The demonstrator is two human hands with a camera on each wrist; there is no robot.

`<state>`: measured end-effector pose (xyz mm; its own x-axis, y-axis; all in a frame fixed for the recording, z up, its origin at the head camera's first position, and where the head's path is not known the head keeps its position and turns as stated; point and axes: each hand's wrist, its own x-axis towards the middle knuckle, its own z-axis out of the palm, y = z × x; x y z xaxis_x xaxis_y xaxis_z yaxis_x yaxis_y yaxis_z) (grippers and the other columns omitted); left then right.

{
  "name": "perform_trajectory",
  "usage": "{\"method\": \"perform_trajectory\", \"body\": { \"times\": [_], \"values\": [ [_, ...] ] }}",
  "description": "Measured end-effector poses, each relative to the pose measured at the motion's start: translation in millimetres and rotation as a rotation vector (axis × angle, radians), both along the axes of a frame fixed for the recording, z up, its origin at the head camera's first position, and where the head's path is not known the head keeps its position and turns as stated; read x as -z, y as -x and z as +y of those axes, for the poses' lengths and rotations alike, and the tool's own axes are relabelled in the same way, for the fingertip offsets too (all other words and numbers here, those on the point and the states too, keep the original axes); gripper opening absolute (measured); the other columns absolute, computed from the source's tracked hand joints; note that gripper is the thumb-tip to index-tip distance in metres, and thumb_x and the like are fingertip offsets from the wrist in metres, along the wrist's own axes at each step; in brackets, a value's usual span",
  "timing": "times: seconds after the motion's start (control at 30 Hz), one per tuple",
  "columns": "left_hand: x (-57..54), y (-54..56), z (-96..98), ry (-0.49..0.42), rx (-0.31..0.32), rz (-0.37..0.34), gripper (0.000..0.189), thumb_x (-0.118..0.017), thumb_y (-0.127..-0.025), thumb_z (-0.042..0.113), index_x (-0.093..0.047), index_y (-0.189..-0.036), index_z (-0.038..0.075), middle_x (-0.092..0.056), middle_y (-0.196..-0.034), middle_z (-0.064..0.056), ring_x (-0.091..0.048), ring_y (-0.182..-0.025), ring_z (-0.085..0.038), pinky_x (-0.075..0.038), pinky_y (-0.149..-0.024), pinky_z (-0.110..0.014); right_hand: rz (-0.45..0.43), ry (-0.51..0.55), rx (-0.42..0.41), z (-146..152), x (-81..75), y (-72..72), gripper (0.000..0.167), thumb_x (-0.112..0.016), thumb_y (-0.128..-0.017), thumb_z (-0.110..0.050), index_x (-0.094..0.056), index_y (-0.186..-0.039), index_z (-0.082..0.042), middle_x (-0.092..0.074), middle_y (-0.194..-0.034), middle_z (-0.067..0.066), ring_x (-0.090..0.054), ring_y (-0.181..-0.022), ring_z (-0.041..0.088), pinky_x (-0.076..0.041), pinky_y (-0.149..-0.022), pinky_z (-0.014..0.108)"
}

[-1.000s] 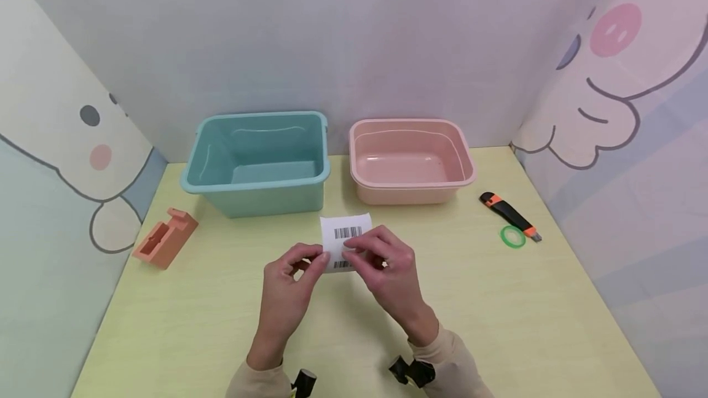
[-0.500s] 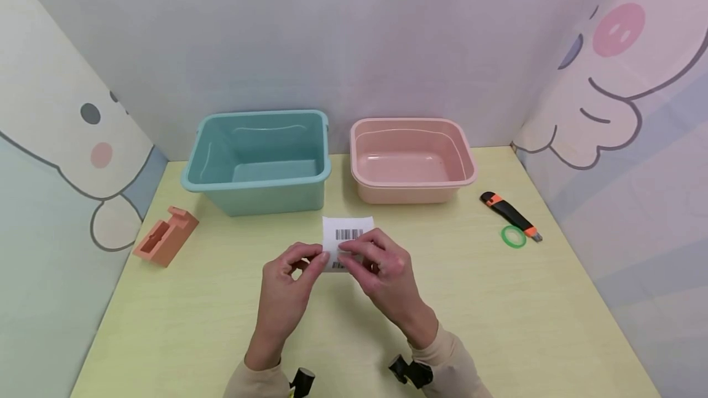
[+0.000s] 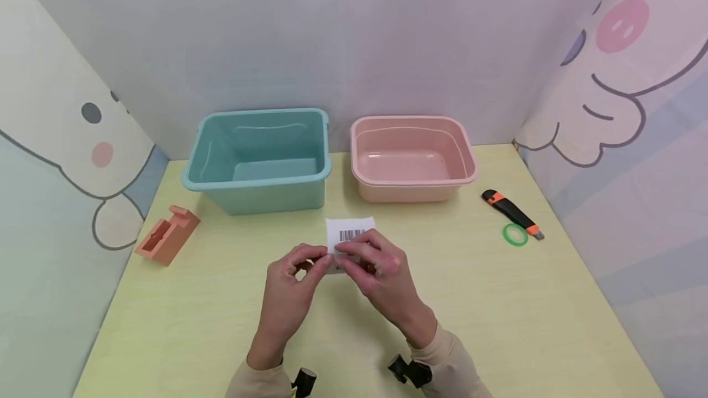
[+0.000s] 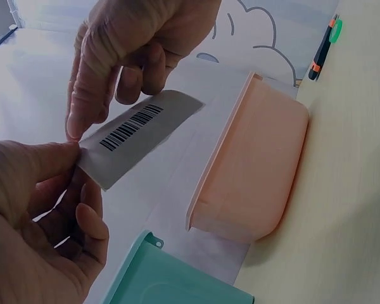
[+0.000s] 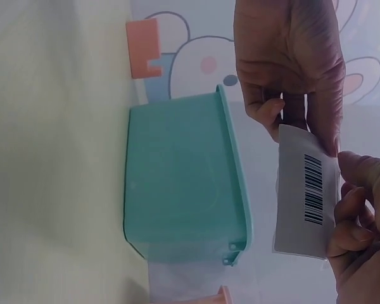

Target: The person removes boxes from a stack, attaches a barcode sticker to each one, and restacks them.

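My left hand [image 3: 293,284] pinches the barcode label [image 3: 344,235] by its left edge — my right hand [image 3: 387,278] pinches it just beside.

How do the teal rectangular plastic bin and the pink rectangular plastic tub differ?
Colour: the bin is teal, the tub pink.
Size: the bin looks larger and deeper than the tub.
Rim: the bin has small lugs at a corner; none show on the tub.
Shared: both stand upright, open-topped, on the pale yellow table.
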<state>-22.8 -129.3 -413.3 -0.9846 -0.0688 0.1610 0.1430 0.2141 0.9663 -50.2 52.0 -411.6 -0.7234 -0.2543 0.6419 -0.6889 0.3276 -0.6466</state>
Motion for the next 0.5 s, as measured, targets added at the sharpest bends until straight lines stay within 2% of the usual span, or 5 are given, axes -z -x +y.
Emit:
{"method": "perform_trajectory", "body": {
  "times": [0.3, 0.5],
  "values": [
    [1.4, -0.4, -0.8, 0.044, 0.054, 0.015, 0.008, -0.076, -0.099, 0.013, -0.081, -0.105, 0.012, -0.076, -0.096, 0.006, -0.063, -0.085, -0.016, -0.051, -0.076, -0.026, 0.013, -0.029, -0.003, 1.0, 3.4, 1.6, 0.020, -0.088, -0.082, 0.001, -0.082, -0.101, -0.004, -0.067, -0.095, 0.004, -0.055, -0.066, 0.006, -0.047, -0.058, 0.015],
    [-2.0, -1.6, -0.9, 0.071, 0.075, 0.005, 0.008, -0.075, -0.100, 0.014, -0.081, -0.105, 0.016, -0.074, -0.095, 0.010, -0.062, -0.086, -0.016, -0.050, -0.078, -0.027, -0.007, -0.039, 0.002, 2.7, 5.0, 1.5, 0.020, -0.088, -0.082, 0.000, -0.083, -0.101, -0.005, -0.067, -0.096, 0.005, -0.055, -0.067, 0.007, -0.048, -0.058, 0.015]
  ]
}}
